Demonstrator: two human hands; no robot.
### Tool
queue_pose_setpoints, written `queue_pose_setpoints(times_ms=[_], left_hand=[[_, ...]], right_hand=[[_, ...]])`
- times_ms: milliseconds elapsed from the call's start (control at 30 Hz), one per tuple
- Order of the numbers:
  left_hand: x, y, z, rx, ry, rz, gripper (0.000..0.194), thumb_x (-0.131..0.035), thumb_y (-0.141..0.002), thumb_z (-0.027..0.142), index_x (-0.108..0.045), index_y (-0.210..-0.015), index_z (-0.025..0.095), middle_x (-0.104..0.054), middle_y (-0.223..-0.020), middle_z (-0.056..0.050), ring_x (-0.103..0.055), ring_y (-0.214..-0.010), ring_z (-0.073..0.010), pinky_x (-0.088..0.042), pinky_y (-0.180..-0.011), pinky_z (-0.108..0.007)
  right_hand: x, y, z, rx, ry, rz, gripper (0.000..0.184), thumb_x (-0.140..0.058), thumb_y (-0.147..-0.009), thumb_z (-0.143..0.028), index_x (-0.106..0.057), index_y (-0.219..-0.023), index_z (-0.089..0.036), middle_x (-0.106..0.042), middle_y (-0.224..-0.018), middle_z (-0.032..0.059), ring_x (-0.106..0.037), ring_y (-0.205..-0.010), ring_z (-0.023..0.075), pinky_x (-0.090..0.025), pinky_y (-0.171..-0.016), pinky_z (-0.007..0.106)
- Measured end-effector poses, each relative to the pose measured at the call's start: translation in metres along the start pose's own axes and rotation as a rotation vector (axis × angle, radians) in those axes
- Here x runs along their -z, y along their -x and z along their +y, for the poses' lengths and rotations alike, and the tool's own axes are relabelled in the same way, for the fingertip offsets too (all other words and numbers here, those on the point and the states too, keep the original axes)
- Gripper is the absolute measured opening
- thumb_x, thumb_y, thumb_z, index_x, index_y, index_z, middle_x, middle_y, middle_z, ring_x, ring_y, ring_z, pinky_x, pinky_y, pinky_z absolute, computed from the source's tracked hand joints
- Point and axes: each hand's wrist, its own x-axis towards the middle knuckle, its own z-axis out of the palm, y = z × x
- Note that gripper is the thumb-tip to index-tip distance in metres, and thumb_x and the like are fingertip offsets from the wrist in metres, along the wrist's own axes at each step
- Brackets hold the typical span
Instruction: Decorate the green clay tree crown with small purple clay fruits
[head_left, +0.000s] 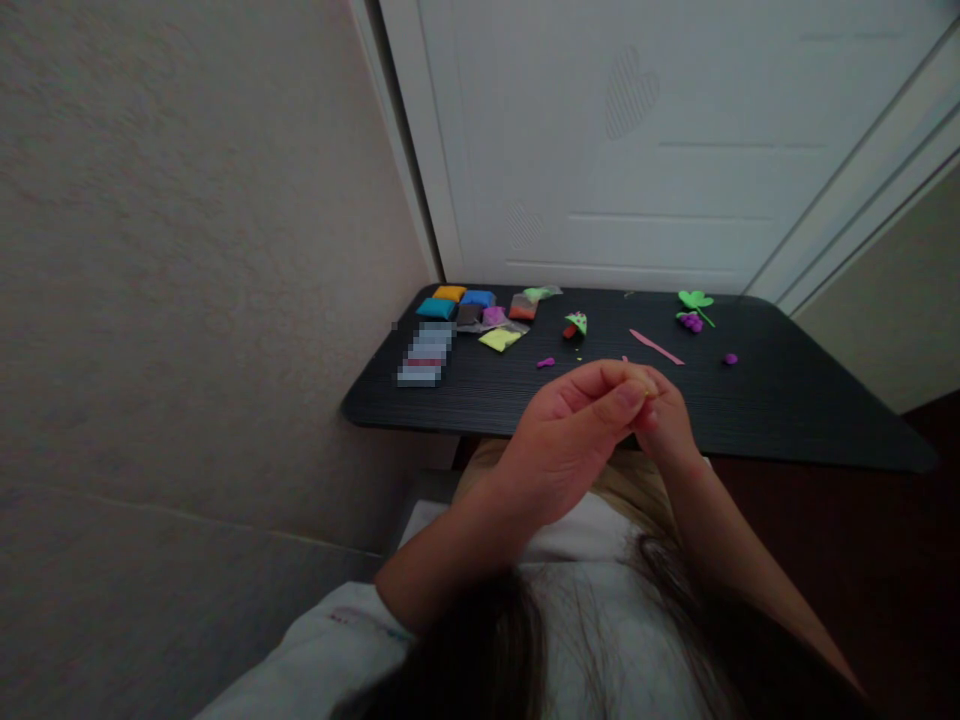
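Observation:
My left hand (570, 435) and my right hand (670, 420) meet above the front of the table, fingertips pressed together. A tiny yellowish speck shows at the pinch, too small to name; the fingers hide the rest. Just beyond them lies a pink modelling knife (658, 347). To its left stands a small clay mushroom (576, 325) with a spotted green cap and a red stem. A purple clay piece (546, 362) rests closer to me. On the right are a bunch of purple clay balls (691, 322), a green clover-like clay shape (695, 299) and a purple lump (730, 359).
The dark table (810, 400) stands against a white door (675, 180). At its left lie several clay packets, among them yellow (450, 293), teal (436, 308), blue (478, 298) and pale yellow (500, 339). A blurred-out rectangular object (426, 354) sits near the left edge, beside the wall (225, 250).

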Motion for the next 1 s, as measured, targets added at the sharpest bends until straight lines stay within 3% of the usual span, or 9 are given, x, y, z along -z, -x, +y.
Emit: queue_pose_setpoints(times_ms=[167, 433, 1000], left_hand=[[0.0032, -0.0004, 0.0027, -0.038, 0.000, 0.027, 0.008, -0.052, -0.078, 0.017, -0.058, -0.074, 0.014, -0.049, -0.070, 0.001, -0.047, -0.066, -0.0071, -0.038, -0.069, -0.023], [0.0030, -0.0002, 0.0030, -0.049, -0.002, 0.006, 0.014, -0.045, -0.083, 0.017, -0.053, -0.072, 0.013, -0.047, -0.069, 0.000, -0.046, -0.067, -0.0079, -0.037, -0.069, -0.024], [0.0046, -0.0009, 0.0010, -0.068, -0.077, 0.029, 0.021, -0.049, -0.080, 0.028, -0.052, -0.063, 0.016, -0.046, -0.065, 0.001, -0.046, -0.063, -0.0091, -0.039, -0.067, -0.025]], right_hand=[[0.0022, -0.0033, 0.0110, -0.003, -0.069, -0.022, 0.013, -0.057, -0.073, -0.032, -0.062, -0.083, -0.024, -0.051, -0.064, -0.0040, -0.048, -0.060, 0.0096, -0.039, -0.064, 0.025], [0.0019, -0.0029, 0.0087, -0.022, -0.092, -0.024, 0.013, -0.058, -0.073, -0.034, -0.062, -0.081, -0.024, -0.051, -0.063, -0.0040, -0.047, -0.060, 0.0095, -0.038, -0.062, 0.024], [0.0004, -0.0035, 0.0101, -0.037, -0.034, 0.021, 0.020, -0.058, -0.071, -0.039, -0.061, -0.083, -0.023, -0.055, -0.064, -0.0030, -0.050, -0.059, 0.0109, -0.040, -0.059, 0.026]])
